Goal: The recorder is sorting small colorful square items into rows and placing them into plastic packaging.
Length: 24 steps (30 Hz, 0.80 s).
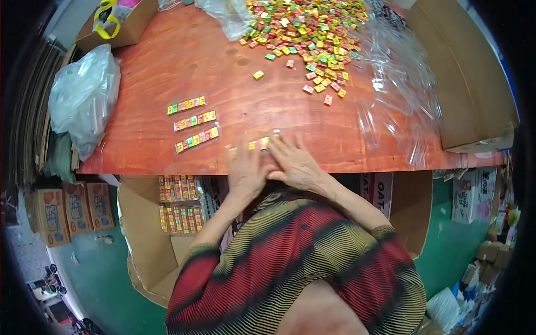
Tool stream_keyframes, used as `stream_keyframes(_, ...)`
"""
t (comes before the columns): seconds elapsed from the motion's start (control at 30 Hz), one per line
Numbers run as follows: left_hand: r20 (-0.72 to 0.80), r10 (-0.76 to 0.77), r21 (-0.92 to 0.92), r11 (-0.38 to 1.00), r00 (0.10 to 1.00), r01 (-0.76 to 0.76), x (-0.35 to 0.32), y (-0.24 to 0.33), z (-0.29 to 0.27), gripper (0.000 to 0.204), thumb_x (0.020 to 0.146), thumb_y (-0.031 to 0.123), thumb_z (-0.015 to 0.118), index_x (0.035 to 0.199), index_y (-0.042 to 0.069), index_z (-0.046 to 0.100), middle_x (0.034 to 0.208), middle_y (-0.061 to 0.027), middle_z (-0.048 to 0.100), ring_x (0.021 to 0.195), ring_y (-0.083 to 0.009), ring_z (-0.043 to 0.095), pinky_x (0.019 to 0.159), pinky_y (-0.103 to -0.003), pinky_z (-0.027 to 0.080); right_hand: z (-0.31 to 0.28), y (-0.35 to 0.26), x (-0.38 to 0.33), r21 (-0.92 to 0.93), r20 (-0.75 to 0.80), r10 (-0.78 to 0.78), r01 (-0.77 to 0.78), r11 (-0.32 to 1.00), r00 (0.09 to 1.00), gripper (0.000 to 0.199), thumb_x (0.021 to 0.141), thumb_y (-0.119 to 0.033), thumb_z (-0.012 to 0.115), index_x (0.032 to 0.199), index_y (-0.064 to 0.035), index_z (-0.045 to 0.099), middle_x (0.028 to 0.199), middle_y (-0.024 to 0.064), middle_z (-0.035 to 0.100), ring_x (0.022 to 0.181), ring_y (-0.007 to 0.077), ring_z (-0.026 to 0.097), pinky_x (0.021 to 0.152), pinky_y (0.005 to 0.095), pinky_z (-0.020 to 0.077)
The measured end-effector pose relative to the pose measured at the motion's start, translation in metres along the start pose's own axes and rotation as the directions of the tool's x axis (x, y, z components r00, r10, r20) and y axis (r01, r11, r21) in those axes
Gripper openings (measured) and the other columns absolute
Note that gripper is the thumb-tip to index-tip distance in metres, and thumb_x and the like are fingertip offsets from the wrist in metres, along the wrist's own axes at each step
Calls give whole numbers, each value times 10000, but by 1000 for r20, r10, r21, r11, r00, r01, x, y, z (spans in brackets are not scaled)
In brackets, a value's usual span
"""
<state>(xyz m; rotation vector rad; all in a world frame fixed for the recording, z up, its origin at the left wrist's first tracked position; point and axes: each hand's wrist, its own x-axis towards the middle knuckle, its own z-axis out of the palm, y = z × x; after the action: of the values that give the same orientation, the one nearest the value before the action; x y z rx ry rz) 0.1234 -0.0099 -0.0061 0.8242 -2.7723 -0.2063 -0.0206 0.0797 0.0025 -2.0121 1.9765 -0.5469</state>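
Observation:
A short row of small wrapped candies (pixel 252 146) lies near the table's front edge, partly covered by my hands. My left hand (pixel 245 173) rests over its left end, fingers stretched forward and somewhat blurred. Over the right end lies my right hand (pixel 297 166), its fingers also stretched out and slightly smeared by motion. The thumbs come close together between the hands. To the left lie three candy rows in clear sleeves: a far one (pixel 186 105), a middle one (pixel 195 120) and a near one (pixel 196 139).
A big pile of loose candies (pixel 312 33) covers the far side. Clear plastic sleeves (pixel 399 84) are heaped at the right, beside a cardboard box (pixel 466 72). A plastic bag (pixel 84 95) lies at the left edge. Below the table, an open carton (pixel 148 223) holds packed candy rows (pixel 181 219).

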Motion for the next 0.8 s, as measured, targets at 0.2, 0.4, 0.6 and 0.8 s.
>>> stream_keyframes(0.2, -70, -352, 66, 932, 934, 356, -5, -59, -2, 699, 849, 546, 380, 1356, 77, 272, 1403, -194, 233, 1313, -365, 165, 1014, -565, 141, 26, -17, 34, 328, -177, -181, 232, 916, 967, 574, 824, -371, 522, 1275, -44, 383, 1286, 195, 411, 1224, 348, 346, 1022, 495, 217)
stream_keyframes(0.4, 30, -420, 244, 883, 907, 401, 4, -97, -20, 574, 878, 367, 444, 1358, 97, 283, 1418, -162, 222, 1308, -360, 182, 1009, -573, 157, -34, 62, -47, -135, -651, 236, -416, 899, 722, 307, 702, -85, 571, 1002, -22, 551, 998, 184, 531, 937, 366, 497, 823, 456, 385)
stream_keyframes(0.6, -327, -106, 116, 982, 939, 151, 19, -61, -1, 529, 852, 300, 499, 1318, 95, 354, 1394, -156, 279, 1299, -356, 210, 1017, -565, 150, -26, 80, -77, -178, -628, 401, -624, 761, 667, 289, 761, -98, 535, 1045, -52, 546, 1065, 130, 527, 976, 301, 493, 811, 433, 379)
stream_keyframes(0.8, -109, 312, -76, 944, 944, -321, 47, 47, 15, 536, 781, 308, 573, 1242, 68, 440, 1350, -156, 337, 1262, -359, 269, 1015, -564, 154, -34, 62, -61, -35, -520, 273, -340, 940, 809, 322, 733, -86, 581, 1051, -52, 550, 1140, 161, 504, 1091, 328, 456, 935, 416, 343)
